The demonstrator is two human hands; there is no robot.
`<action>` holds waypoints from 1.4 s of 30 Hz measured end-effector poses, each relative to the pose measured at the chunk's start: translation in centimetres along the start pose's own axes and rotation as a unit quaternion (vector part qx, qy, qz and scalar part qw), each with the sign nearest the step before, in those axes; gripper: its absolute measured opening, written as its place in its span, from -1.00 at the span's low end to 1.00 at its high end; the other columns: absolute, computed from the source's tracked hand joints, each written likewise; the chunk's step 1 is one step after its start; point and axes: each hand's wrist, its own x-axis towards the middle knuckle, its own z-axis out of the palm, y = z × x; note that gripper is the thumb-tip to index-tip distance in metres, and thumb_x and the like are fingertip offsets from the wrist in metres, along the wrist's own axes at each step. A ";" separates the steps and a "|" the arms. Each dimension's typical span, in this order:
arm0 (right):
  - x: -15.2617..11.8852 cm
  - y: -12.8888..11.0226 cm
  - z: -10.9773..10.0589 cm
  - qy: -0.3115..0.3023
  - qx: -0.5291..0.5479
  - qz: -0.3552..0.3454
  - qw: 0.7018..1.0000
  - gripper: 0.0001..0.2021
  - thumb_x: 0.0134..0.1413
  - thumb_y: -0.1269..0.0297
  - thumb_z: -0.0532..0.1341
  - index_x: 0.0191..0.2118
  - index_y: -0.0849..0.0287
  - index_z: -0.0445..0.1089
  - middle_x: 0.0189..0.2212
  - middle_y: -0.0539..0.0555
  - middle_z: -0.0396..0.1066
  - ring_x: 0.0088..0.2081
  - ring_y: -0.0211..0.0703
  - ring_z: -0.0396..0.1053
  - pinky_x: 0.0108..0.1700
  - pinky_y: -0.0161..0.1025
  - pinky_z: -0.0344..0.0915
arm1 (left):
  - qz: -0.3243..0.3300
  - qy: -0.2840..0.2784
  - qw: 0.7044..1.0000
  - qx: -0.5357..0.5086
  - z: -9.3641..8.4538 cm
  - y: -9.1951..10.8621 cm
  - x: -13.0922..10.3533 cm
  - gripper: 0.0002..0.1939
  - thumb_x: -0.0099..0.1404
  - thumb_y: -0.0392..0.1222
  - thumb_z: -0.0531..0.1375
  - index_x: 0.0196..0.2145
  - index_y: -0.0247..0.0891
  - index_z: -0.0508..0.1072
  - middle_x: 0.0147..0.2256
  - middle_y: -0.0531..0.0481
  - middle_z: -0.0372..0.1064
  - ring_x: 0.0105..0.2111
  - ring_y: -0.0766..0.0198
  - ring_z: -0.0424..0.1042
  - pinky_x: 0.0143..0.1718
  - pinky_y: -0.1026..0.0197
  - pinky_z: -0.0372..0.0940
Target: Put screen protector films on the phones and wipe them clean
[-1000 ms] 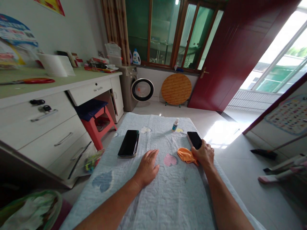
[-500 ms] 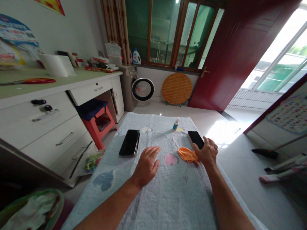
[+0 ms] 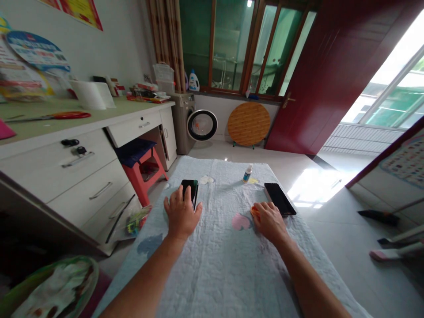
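In the centre-left of the frame, the left hand [image 3: 182, 212] lies over a black, flat, rectangular device [image 3: 189, 182] with its fingers spread; whether it grips, I cannot tell; right of the centre, the right hand [image 3: 270, 221] covers most of a bright orange, soft cloth [image 3: 254, 212]; whether its fingers are closed on it, I cannot tell; just beside, toward the right, lies a black, rectangular phone [image 3: 279, 198]; above the centre stands a small, white-capped spray bottle [image 3: 247, 173], upright.

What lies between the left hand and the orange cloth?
Only the cover with its pink heart lies between the left hand and orange cloth, in the head view.
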 end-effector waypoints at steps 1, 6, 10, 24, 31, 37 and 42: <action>0.0 -0.1 0.1 0.003 0.003 -0.001 1.000 -0.80 0.25 0.25 0.06 -0.19 0.14 0.41 -0.29 0.12 0.41 -0.18 -0.05 0.27 -0.16 -0.20 0.09 | -0.013 -0.011 1.000 0.014 0.1 -0.2 0.1 -0.39 0.24 -0.05 0.17 0.17 -0.42 0.24 0.18 -0.42 0.16 0.12 -0.22 0.21 0.15 -0.31 -0.02; 0.1 0.2 -0.2 0.034 0.032 -0.014 0.999 -0.79 0.25 0.20 0.06 -0.28 0.16 0.37 -0.29 0.12 0.37 -0.23 -0.09 0.28 -0.13 -0.21 0.11 | -0.045 -0.063 0.996 0.048 0.1 -1.0 0.4 -0.34 0.26 0.03 0.14 0.20 -0.40 0.18 0.17 -0.44 0.15 0.04 -0.21 0.30 0.09 -0.27 0.07; -0.1 0.7 -0.3 0.003 0.020 -0.017 1.000 -0.73 0.22 0.09 0.09 -0.39 0.14 0.36 -0.40 0.09 0.35 -0.31 -0.10 0.27 -0.19 -0.21 0.11 | -0.044 -0.095 0.993 0.052 -0.2 -1.4 0.7 -0.35 0.25 0.04 0.12 0.19 -0.39 0.19 0.08 -0.39 0.25 -0.10 -0.14 0.38 -0.04 -0.14 0.20; 0.0 -0.4 -0.1 -0.001 0.255 -0.040 0.966 -0.66 0.31 0.17 -0.04 -0.46 0.15 0.28 -0.48 0.02 0.30 -0.38 -0.22 0.29 -0.31 -0.32 0.13 | -0.047 -0.076 0.996 0.007 1.3 -2.3 1.1 -0.38 0.18 -0.07 0.15 0.15 -0.41 0.20 -0.05 -0.32 0.34 -0.03 -0.14 0.34 -0.08 -0.05 0.24; 0.0 -0.2 0.4 0.010 0.293 0.011 0.956 -0.69 0.27 0.15 -0.05 -0.38 0.15 0.33 -0.48 0.01 0.36 -0.41 -0.21 0.33 -0.33 -0.32 0.17 | -0.064 -0.057 0.996 -0.015 0.7 -2.0 1.2 -0.35 0.14 -0.09 0.18 0.15 -0.36 0.17 -0.06 -0.27 0.34 -0.04 -0.14 0.34 -0.07 -0.05 0.22; 0.1 0.1 0.7 0.055 0.287 0.041 0.956 -0.77 0.18 0.18 0.01 -0.23 0.14 0.36 -0.40 0.05 0.43 -0.36 -0.17 0.37 -0.28 -0.30 0.22 | -0.025 -0.002 0.998 -0.051 0.6 -2.0 1.3 -0.26 0.13 -0.15 0.18 0.22 -0.36 0.06 0.10 -0.32 0.26 0.04 -0.16 0.29 0.03 -0.08 0.17; 0.0 0.1 0.9 0.045 0.299 0.063 0.951 -0.70 0.19 0.25 -0.05 -0.04 0.16 0.29 -0.51 -0.03 0.37 -0.48 -0.21 0.30 -0.35 -0.31 0.18 | 0.040 0.029 0.993 -0.110 0.0 -1.0 0.9 -0.23 0.14 -0.19 0.19 0.26 -0.33 0.00 0.18 -0.31 0.17 0.15 -0.14 0.21 0.15 -0.11 0.10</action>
